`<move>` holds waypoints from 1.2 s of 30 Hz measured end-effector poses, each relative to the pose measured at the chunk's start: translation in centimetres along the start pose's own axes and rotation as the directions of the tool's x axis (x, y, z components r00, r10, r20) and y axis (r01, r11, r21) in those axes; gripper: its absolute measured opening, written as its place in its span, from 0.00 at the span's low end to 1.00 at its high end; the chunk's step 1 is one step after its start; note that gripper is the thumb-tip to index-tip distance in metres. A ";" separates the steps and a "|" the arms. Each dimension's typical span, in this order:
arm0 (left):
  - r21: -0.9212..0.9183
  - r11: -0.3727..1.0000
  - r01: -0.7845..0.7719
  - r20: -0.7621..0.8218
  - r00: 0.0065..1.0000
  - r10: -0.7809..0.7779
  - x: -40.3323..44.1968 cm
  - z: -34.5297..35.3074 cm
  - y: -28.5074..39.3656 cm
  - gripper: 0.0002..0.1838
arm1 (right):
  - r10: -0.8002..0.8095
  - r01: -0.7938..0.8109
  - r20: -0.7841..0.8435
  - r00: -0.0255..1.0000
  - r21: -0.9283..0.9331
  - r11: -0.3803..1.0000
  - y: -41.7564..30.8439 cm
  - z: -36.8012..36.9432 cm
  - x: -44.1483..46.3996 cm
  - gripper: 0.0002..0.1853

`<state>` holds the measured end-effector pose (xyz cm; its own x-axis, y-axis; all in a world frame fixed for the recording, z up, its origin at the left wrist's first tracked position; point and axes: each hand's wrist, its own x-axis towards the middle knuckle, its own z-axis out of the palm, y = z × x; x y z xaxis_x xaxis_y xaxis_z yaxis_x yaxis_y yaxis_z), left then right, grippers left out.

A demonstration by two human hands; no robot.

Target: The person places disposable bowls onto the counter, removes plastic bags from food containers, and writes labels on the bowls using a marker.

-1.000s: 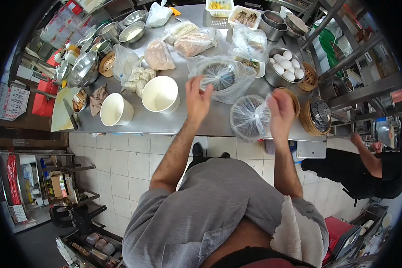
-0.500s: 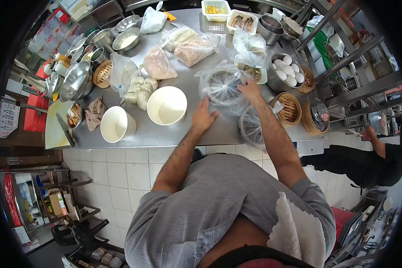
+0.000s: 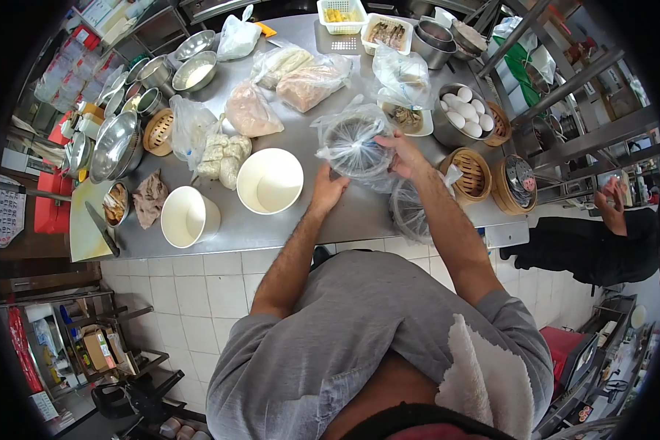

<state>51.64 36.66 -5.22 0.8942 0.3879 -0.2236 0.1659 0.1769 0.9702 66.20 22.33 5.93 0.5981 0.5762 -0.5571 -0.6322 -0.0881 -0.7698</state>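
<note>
A clear plastic bag (image 3: 352, 138) of round, transparent items, perhaps lids or bowls, is on the steel table in front of me. My right hand (image 3: 405, 156) pinches the bag's right side, fingers closed on the film. At its lower left edge is my left hand (image 3: 328, 191), thumb spread from the fingers; whether the fingertips touch the bag I cannot tell. A second clear bag (image 3: 412, 209) with similar round contents lies under my right forearm. Two white paper tubs, the nearer-to-hand tub (image 3: 270, 181) and the other tub (image 3: 190, 217), stand open to the left.
A pot of eggs (image 3: 466, 114) and bamboo steamers (image 3: 468, 176) stand at right. Bagged pale meat (image 3: 253, 110) and bagged noodles (image 3: 225, 155) lie left of centre. A knife (image 3: 101, 227) rests on the cutting board (image 3: 84, 213). Another person (image 3: 594, 246) is at far right.
The bag in my right hand has shifted slightly left and looks a little more tilted. My left hand's fingers have drawn back slightly. The other person's hands have risen. The whole view has shifted slightly.
</note>
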 end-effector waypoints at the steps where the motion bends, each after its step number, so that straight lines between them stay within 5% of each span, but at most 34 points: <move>1: 0.007 1.000 0.010 -0.028 1.000 -0.009 -0.4 0.1 0.2 0.28 | -0.043 0.041 0.033 0.999 0.058 0.997 0.3 0.0 0.1 0.30; 4: 0.005 0.995 -0.099 -0.138 0.986 0.099 -1.2 0.4 0.8 0.26 | -0.084 0.083 0.004 0.996 0.112 0.990 1.0 0.3 0.7 0.30; 11: 0.065 0.991 -0.115 -0.086 0.989 0.120 -2.5 0.5 2.6 0.30 | -0.186 0.191 -0.042 0.982 0.172 0.966 1.2 0.1 0.9 0.28; 13: 0.044 0.987 -0.155 -0.246 0.956 0.161 -3.4 1.3 4.1 0.33 | -0.229 0.229 -0.019 0.973 0.180 0.957 0.3 0.0 -0.1 0.26; 17: 0.149 0.969 -0.195 -0.300 0.925 0.233 -1.6 1.2 2.6 0.35 | -0.279 0.275 -0.009 0.960 0.211 0.938 -1.9 0.7 -3.0 0.24; 20: 0.100 0.984 -0.148 -0.410 0.895 0.176 -1.0 1.8 4.6 0.27 | -0.290 0.271 0.022 0.957 0.292 0.917 -3.3 1.0 -4.6 0.20; 25: -0.056 0.992 -0.114 -0.236 0.967 0.098 4.6 0.4 6.3 0.11 | -0.279 0.207 0.165 0.946 0.355 0.912 -3.9 -0.5 -5.8 0.17; 26: -0.055 0.992 -0.117 -0.230 0.968 0.101 4.8 0.2 8.3 0.11 | -0.285 0.213 0.160 0.945 0.356 0.910 -4.1 -0.1 -6.4 0.17; 28: -0.348 0.909 -0.230 -0.289 0.949 0.129 5.6 -0.6 12.2 0.11 | -0.271 0.208 0.128 0.954 0.369 0.906 -4.0 1.2 -8.2 0.17; 34: -0.516 0.740 -0.432 -0.438 0.875 0.205 6.2 -6.2 19.2 0.14 | -0.317 0.266 0.113 0.942 0.324 0.908 0.6 2.4 -8.1 0.22; 36: -0.561 0.694 -0.451 -0.457 0.868 0.194 3.8 -6.4 21.4 0.14 | -0.239 0.248 -0.068 0.969 0.344 0.906 2.8 3.1 -7.0 0.19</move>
<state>55.95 47.72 14.04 0.6182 0.7845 -0.0489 -0.5211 0.4556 0.7218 58.67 20.58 8.66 0.7639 0.5239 -0.3768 -0.5939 0.3422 -0.7282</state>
